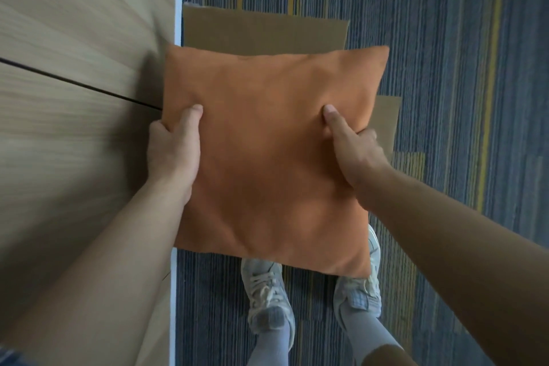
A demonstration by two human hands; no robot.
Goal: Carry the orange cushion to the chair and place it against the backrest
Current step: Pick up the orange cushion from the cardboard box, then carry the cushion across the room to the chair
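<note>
Cushion: the orange cushion (pixel 267 151) is square, soft and matte, with a suede-like weave, shallow dimples where thumbs press in and pointed corners; it is held flat, face up, in front of the person and above the floor.
Left hand: the left hand (pixel 173 148) clasps the cushion's left edge, thumb lying on the top face, the other fingers curled under and out of sight.
Right hand: the right hand (pixel 353 154) clasps the right side, thumb pressed into the fabric and making a crease, remaining fingers wrapped around the edge beneath.
Cardboard: a flat brown cardboard sheet (pixel 264 30) lies on the floor beyond and below the cushion, with a second corner of it showing past the cushion's right edge; smooth, rectangular, with a faint fold line.
Carpet: the carpet (pixel 445 53) is blue-grey, finely ribbed, with narrow yellow stripes.
Wood panel: a pale wood-grain panel (pixel 74 38) fills the left side, split by a dark seam and edged by a white strip; motion blur softens its grain.
Shoes: light-coloured laced sneakers (pixel 263 285) and grey socks stand on the carpet under the cushion's near edge.
</note>
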